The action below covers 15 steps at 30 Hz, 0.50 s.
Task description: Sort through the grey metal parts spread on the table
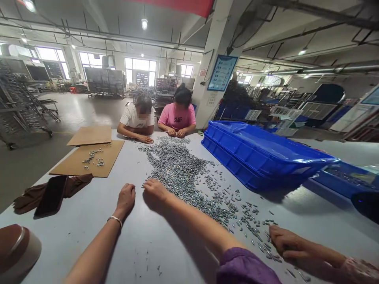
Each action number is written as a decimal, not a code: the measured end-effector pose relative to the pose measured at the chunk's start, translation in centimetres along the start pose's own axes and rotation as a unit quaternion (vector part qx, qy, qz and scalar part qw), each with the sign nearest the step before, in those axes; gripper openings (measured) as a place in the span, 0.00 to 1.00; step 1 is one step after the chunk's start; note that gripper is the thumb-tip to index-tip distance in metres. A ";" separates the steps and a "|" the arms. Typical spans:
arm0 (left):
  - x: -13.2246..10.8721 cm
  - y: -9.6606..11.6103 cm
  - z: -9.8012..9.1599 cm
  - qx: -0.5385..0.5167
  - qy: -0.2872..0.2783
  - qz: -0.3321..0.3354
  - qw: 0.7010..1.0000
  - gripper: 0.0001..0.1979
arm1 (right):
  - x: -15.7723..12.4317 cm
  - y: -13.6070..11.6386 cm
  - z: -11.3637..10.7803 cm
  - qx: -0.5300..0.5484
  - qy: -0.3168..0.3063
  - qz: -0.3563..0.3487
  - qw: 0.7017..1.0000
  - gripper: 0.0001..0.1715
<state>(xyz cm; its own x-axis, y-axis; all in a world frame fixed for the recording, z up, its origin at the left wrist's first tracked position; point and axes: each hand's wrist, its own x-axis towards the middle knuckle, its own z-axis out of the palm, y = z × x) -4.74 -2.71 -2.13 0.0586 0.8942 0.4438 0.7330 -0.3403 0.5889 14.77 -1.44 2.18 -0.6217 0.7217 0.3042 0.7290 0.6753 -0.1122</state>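
A long spread of small dark metal pieces [180, 169] covers the middle of the grey table [89, 221]. My left hand [126, 199], a bracelet on its wrist, rests on bare table just left of the spread's near end, fingers curled under. My right hand [155, 188], on an arm with a purple sleeve, sits at the near edge of the pieces. Its fingers are bent down among them. What either hand holds is hidden under the knuckles.
Another person's hand [284, 240] picks among pieces at lower right. Two seated people [160, 116] work at the table's far end. Stacked blue bins [260, 157] stand on the right. Cardboard sheets [89, 157], a dark phone [51, 195] on a brown cloth and a cap [17, 246] lie on the left.
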 end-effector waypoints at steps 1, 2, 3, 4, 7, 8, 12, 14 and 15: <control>0.0 -0.1 0.0 -0.005 0.002 0.001 1.000 0.11 | 0.9 -1.0 1.3 -0.002 -0.011 -0.020 1.000 0.07; -0.1 -0.2 0.0 -0.011 0.003 0.002 1.000 0.11 | 1.7 -1.6 2.3 -0.006 -0.020 -0.035 0.999 0.08; -0.1 -0.3 0.1 -0.017 0.005 0.003 1.000 0.11 | 2.5 -1.7 3.2 -0.013 -0.028 -0.043 0.999 0.09; -0.2 -0.5 0.1 -0.023 0.006 0.004 1.000 0.11 | 3.3 -1.3 3.8 -0.021 -0.032 -0.041 0.998 0.09; -0.3 -0.9 0.4 -0.057 0.005 0.001 0.998 0.11 | 5.5 1.7 4.5 -0.048 -0.035 0.005 0.998 0.10; -0.3 -1.1 0.5 -0.072 0.002 -0.004 0.997 0.11 | 6.2 3.1 4.5 -0.057 -0.032 0.030 0.997 0.10; -0.2 -1.6 0.8 -0.114 -0.016 -0.026 0.993 0.11 | 10.2 7.1 4.5 -0.080 -0.006 0.134 0.988 0.14; 0.0 -1.8 0.7 -0.127 -0.027 -0.029 0.991 0.12 | 12.7 7.6 5.2 -0.075 -0.001 0.154 0.985 0.16; 0.1 -1.9 0.7 -0.131 -0.033 -0.027 0.990 0.12 | 14.0 7.5 5.7 -0.068 -0.004 0.152 0.986 0.16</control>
<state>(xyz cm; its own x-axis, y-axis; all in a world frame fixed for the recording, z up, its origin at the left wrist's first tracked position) -5.66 -1.78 -3.65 0.0747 0.9278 0.3656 0.5361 -0.3465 0.7698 9.94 14.59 0.18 -0.3708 0.8891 0.2684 0.9133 0.4015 -0.0680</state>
